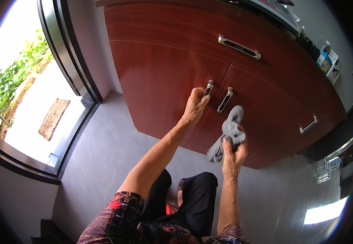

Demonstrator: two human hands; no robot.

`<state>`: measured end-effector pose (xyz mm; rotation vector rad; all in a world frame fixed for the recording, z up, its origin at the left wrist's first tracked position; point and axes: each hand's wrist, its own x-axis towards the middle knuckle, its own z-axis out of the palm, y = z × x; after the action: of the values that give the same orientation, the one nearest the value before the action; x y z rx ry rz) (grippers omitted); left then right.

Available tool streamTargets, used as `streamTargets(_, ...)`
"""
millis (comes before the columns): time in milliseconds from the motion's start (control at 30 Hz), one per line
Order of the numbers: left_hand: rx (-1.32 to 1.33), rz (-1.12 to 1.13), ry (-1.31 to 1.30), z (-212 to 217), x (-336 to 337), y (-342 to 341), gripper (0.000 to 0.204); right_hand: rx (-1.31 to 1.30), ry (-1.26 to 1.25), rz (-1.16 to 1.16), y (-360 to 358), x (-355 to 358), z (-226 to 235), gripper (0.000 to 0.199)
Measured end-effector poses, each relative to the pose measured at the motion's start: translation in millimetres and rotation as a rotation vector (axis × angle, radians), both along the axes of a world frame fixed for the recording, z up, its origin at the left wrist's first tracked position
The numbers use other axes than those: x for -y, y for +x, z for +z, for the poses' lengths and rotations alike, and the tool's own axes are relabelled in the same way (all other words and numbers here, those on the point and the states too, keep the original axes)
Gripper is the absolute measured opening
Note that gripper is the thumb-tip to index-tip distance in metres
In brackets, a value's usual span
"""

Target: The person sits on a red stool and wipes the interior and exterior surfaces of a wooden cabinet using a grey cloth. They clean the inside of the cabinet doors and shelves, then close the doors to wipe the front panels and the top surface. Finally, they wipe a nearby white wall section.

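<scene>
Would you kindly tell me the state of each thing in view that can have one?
Left hand, closed on left handle
Right hand, closed around grey cloth
Grey cloth, bunched up
Left cabinet door, shut
Right cabinet door, shut
Top drawer, shut
Mat, lying flat outside
Doorway, daylit; open or glazed, cannot tell

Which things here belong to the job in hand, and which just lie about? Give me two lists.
In use:
grey cloth, in the right hand
left door handle, left hand on it
cabinet

Lying about:
brown mat, outside
packages, far right
</scene>
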<state>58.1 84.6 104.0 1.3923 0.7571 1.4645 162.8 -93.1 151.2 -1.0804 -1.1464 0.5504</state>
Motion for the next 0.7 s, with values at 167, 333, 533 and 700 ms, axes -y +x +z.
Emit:
streamTargets(167, 0.134, 0.068, -0.171, -42.2, 21.0, -31.5, 0.049, 0.648, 0.344, -0.339, -21.7, -86.2, 57.9, 0.045)
streamTargets(333, 0.153, 0.113, -0.322, -91.9, 47.0, -82.7, 0.025, 0.971, 0.336, -0.659, -60.4, -166.0, 56.6, 0.058)
streamTargets(533, 0.183, 0.183, -0.454, -128.5, 56.9, -133.8, 0.021, 1.245, 0.71, -0.631, -156.4, -230.0, 52.3, 0.049)
streamTargets(700, 0.273, 0.161, -0.536, -95.6, 61.5, -166.6, 0.021, 1.4, 0.876, -0.453, -253.5, -267.0, 56.7, 0.033)
